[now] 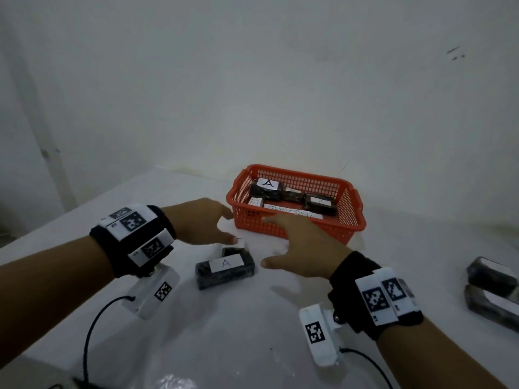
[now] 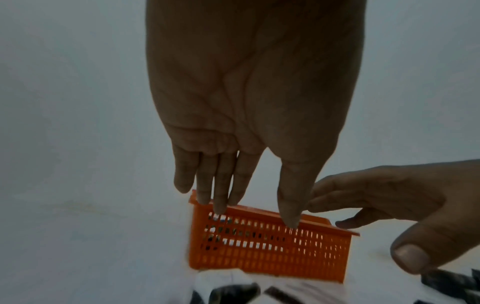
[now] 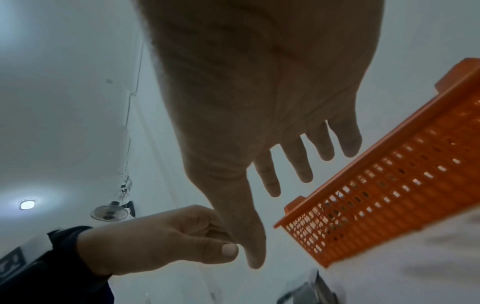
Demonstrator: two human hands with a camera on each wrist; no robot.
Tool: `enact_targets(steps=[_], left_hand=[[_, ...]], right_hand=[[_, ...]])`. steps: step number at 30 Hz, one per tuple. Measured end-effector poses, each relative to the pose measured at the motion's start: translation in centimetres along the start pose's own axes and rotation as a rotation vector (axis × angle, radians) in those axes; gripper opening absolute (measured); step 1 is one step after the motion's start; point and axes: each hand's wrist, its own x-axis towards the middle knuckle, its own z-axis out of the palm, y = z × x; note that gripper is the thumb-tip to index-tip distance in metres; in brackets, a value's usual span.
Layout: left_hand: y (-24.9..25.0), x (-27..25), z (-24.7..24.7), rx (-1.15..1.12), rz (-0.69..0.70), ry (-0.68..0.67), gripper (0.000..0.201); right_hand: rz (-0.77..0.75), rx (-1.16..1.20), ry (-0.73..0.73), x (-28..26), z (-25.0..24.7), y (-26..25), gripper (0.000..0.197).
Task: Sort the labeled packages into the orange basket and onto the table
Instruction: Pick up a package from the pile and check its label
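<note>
The orange basket (image 1: 348, 220) stands at the back of the white table and holds several dark packages; one (image 1: 266, 189) shows an A label, another (image 1: 321, 206) too. On the table in front of it lies a dark package labelled A (image 1: 224, 269), with a second small dark package (image 1: 234, 250) just behind it. My left hand (image 1: 216, 226) hovers open above and left of these two, thumb near the rear one. My right hand (image 1: 292, 242) hovers open to their right, fingers spread. The left wrist view shows the left hand (image 2: 254, 197) empty before the basket (image 2: 267, 246). The right wrist view shows the right hand (image 3: 259, 224) empty.
More dark packages (image 1: 491, 290) lie at the table's right edge. A paper strip with writing (image 1: 292, 215) lies inside the basket. White walls close the table's back and left. Camera cables trail from both wrists over the near table.
</note>
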Motion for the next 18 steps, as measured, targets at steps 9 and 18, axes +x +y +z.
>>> enact_targets(steps=[9,18], left_hand=[[-0.4,-1.1,4.8,0.069,-0.100,-0.061,0.086],[-1.0,-1.0,7.3,0.061,-0.076,-0.053,0.038]], right_hand=[[0.001,-0.065,-0.151,1.0,5.7,-1.6,0.098],[0.035,0.028,-0.069,2.2,7.0,-1.5,0.058]])
